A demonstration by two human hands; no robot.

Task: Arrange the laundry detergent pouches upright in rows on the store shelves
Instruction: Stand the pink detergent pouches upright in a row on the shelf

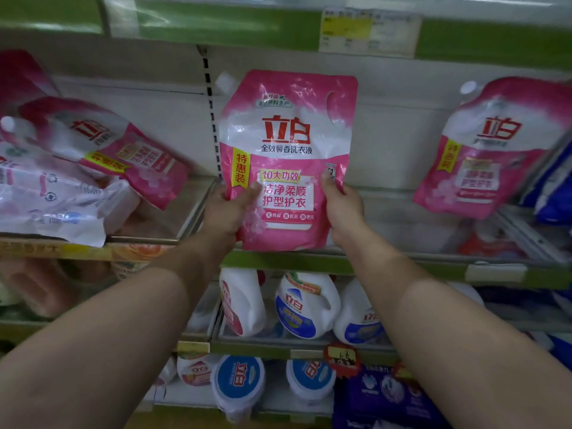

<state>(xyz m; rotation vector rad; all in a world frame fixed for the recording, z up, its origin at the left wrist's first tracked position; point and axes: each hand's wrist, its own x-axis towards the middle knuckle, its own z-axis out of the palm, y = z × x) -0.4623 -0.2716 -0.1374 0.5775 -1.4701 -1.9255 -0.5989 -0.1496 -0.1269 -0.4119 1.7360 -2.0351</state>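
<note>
Hands: your left hand [227, 209] and right hand [342, 209] each grip a lower edge of the pink pouch [288, 159].
Pouch: upright at frame centre, base at the shelf [402, 261] front lip.
Risk: let go early and the soft pouch likely slumps forward, like the fallen pouches [93, 162] at left.

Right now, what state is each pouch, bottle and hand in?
Held pouch: upright, gripped at both lower sides, cap on.
Left hand: grips the held pouch.
Right hand: grips the held pouch.
Right pouch: on the shelf, leaning, cap on.
Left pouches: toppled in a heap.
Jugs on the shelf below: standing upright.
</note>
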